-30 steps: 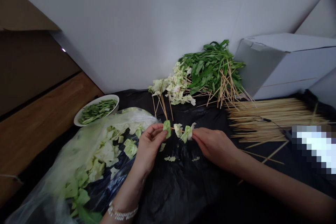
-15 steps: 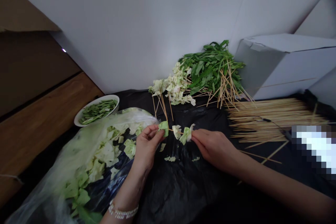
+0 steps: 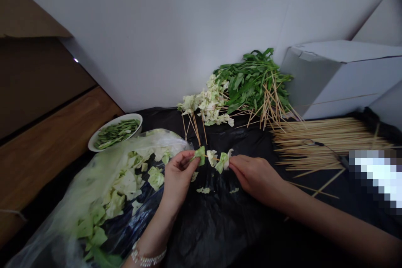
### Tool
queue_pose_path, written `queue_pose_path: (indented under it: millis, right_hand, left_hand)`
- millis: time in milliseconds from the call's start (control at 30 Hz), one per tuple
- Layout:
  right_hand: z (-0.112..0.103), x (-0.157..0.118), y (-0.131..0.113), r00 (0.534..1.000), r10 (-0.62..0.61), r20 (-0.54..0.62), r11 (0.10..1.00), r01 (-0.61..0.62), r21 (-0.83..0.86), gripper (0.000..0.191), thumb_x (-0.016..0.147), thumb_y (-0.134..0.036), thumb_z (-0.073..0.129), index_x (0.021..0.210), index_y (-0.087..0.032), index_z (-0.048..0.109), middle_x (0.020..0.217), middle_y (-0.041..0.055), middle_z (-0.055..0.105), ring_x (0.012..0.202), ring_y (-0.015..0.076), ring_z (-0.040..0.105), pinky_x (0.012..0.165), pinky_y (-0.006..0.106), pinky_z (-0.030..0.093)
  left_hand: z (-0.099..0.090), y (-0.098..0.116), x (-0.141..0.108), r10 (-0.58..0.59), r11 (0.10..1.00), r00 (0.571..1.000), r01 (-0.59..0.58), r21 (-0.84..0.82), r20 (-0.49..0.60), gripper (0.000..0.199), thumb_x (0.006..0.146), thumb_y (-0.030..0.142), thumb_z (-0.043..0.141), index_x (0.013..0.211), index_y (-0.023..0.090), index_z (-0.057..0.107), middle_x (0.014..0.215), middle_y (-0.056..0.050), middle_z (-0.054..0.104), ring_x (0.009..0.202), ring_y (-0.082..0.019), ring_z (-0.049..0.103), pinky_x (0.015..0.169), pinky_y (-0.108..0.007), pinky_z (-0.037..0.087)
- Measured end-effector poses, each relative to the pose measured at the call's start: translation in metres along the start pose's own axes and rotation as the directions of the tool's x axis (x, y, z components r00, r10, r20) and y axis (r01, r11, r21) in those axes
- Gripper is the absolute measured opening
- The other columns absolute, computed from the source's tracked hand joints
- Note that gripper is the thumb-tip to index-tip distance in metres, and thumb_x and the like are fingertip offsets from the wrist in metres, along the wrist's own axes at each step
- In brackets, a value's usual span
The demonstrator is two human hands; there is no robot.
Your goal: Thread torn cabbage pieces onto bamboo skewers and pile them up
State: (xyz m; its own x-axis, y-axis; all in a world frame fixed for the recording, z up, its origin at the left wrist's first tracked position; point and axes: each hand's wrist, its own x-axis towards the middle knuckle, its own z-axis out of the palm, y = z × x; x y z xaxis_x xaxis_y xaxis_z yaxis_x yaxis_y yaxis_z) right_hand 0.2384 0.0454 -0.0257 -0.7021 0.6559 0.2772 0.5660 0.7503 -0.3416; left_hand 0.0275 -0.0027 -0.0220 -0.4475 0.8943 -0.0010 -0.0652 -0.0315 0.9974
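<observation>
Between thumb and fingers, my left hand (image 3: pixel 180 171) pinches a green cabbage piece (image 3: pixel 200 155) at the tip of a thin wooden skewer (image 3: pixel 214 158). The skewer runs to my right hand (image 3: pixel 253 176), whose closed fingers grip it just behind several threaded pieces. Of these, a pale cabbage piece (image 3: pixel 212 157) sits mid-skewer, and a green one (image 3: pixel 222 161) with whitish leaf lies against my right fingers. Left of my left hand, loose cabbage pieces (image 3: pixel 125 182) lie in an opened clear plastic bag (image 3: pixel 78 184).
Finished cabbage skewers (image 3: pixel 213 102) and leafy green skewers (image 3: pixel 248 79) are heaped by the wall. Bare skewers (image 3: pixel 320 138) lie at right with scissors (image 3: pixel 312 142) on them. A white box (image 3: pixel 342 75) stands behind. At left is a bowl (image 3: pixel 140 120) of green vegetables.
My left hand has shifted slightly right, bringing its green cabbage piece further along the skewer toward the threaded pieces. My right hand stays almost still.
</observation>
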Motion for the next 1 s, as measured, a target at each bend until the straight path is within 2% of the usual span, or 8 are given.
queue_pose_path:
  millis: [200,433,533,600,700,767,833,1000]
  right_hand:
    - [0.000,0.000,-0.001,1.000,0.015,0.012,1.000,-0.015,0.003,0.028,0.097,-0.018,0.037,0.095,-0.016,0.065,0.082,0.0070,0.066,0.072,0.0152,0.060,0.065,0.025,0.043]
    - [0.002,0.000,0.001,1.000,0.019,0.023,1.000,-0.019,0.017,0.029,0.097,-0.017,0.036,0.096,-0.016,0.065,0.082,0.0070,0.067,0.074,0.0159,0.061,0.067,0.026,0.044]
    - [0.001,0.001,0.002,0.999,0.027,0.029,1.000,-0.028,0.012,0.029,0.096,-0.017,0.036,0.096,-0.016,0.065,0.085,0.0078,0.067,0.077,0.0165,0.062,0.068,0.026,0.044]
    - [0.000,0.002,0.003,0.999,0.040,0.019,0.999,-0.040,0.009,0.028,0.097,-0.018,0.036,0.096,-0.016,0.064,0.086,0.0084,0.068,0.078,0.0168,0.062,0.069,0.026,0.044]
    - [-0.001,0.003,0.005,0.999,0.048,-0.012,0.999,-0.048,0.005,0.028,0.097,-0.020,0.036,0.097,-0.016,0.064,0.087,0.0090,0.068,0.080,0.0178,0.063,0.070,0.027,0.045]
    - [-0.001,0.003,0.007,0.999,0.043,-0.032,0.999,-0.043,0.008,0.029,0.097,-0.021,0.036,0.096,-0.015,0.064,0.087,0.0093,0.068,0.082,0.0188,0.064,0.072,0.029,0.045]
    - [0.000,0.003,0.008,0.998,0.041,-0.039,0.999,-0.040,0.014,0.030,0.098,-0.022,0.035,0.095,-0.015,0.064,0.088,0.0094,0.068,0.082,0.0196,0.064,0.073,0.030,0.046]
    - [-0.001,0.003,0.008,0.998,0.047,-0.032,0.999,-0.047,0.016,0.030,0.098,-0.022,0.035,0.094,-0.015,0.064,0.088,0.0091,0.069,0.083,0.0193,0.064,0.074,0.030,0.045]
  left_hand:
    - [0.003,0.002,-0.005,-0.019,0.998,1.000,0.018,0.060,0.014,0.020,0.064,0.024,0.080,0.082,0.018,0.074,0.076,-0.003,0.076,0.073,-0.018,0.070,0.072,-0.027,0.055]
    - [0.010,-0.001,-0.011,-0.035,0.998,0.985,0.025,0.065,0.168,0.020,0.066,0.026,0.079,0.085,0.018,0.076,0.085,-0.006,0.078,0.081,-0.021,0.072,0.081,-0.032,0.057]
    - [0.007,0.004,-0.009,0.013,0.994,0.975,-0.037,0.102,0.223,0.032,0.069,0.027,0.078,0.099,0.019,0.074,0.094,-0.007,0.078,0.090,-0.022,0.072,0.085,-0.033,0.056]
    - [-0.001,0.009,-0.004,0.067,0.979,0.978,-0.102,0.176,0.196,0.039,0.072,0.028,0.075,0.110,0.020,0.070,0.101,-0.008,0.077,0.094,-0.023,0.071,0.086,-0.033,0.054]
    - [-0.018,0.011,0.007,0.165,0.889,0.978,-0.203,0.410,0.125,0.021,0.080,0.035,0.066,0.089,0.018,0.075,0.088,-0.007,0.077,0.082,-0.021,0.070,0.077,-0.029,0.052]
    - [-0.028,0.009,0.013,0.205,0.801,0.971,-0.237,0.550,0.121,0.020,0.081,0.036,0.065,0.085,0.020,0.075,0.081,-0.005,0.076,0.068,-0.019,0.066,0.066,-0.027,0.049]
    - [-0.034,0.007,0.017,0.232,0.707,0.961,-0.273,0.653,0.150,0.017,0.079,0.035,0.066,0.082,0.021,0.075,0.079,-0.003,0.076,0.062,-0.018,0.063,0.062,-0.027,0.046]
    - [-0.045,0.011,0.021,0.176,0.477,0.963,-0.264,0.838,0.203,0.022,0.081,0.040,0.060,0.074,0.022,0.071,0.068,-0.003,0.072,0.061,-0.020,0.063,0.060,-0.029,0.042]
